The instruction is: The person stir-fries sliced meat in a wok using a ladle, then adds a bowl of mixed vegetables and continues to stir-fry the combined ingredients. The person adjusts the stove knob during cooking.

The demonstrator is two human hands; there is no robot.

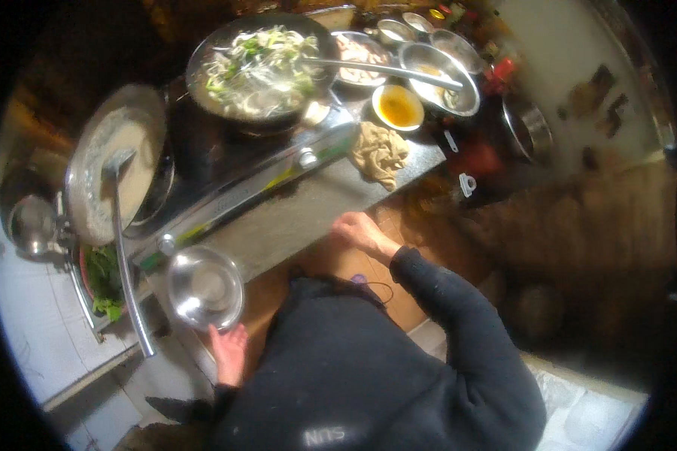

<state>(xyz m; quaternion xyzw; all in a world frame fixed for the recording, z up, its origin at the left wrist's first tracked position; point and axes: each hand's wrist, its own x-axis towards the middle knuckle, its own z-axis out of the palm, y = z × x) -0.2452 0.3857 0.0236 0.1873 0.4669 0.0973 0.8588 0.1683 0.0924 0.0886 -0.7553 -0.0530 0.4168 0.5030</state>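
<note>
At the left, my left hand [227, 345] grips the near rim of a shiny metal bowl [206, 287], which is tilted so its inside faces up at me. The bowl is beside the front left corner of the gas stove [237, 197]. My right hand [361, 230] hovers by the front edge of the grey stone counter [293, 220]. Blur hides its curled fingers, and no object shows in it. Beyond it, a crumpled tan cloth [380, 152] lies on the counter.
A wok [194, 73] of noodles and greens steams on the far burner. Another wok [79, 180] with pale liquid stands left, its ladle handle [125, 276] sticking out towards me. A bowl of yellow liquid [398, 108] and several metal bowls [468, 84] stand far right.
</note>
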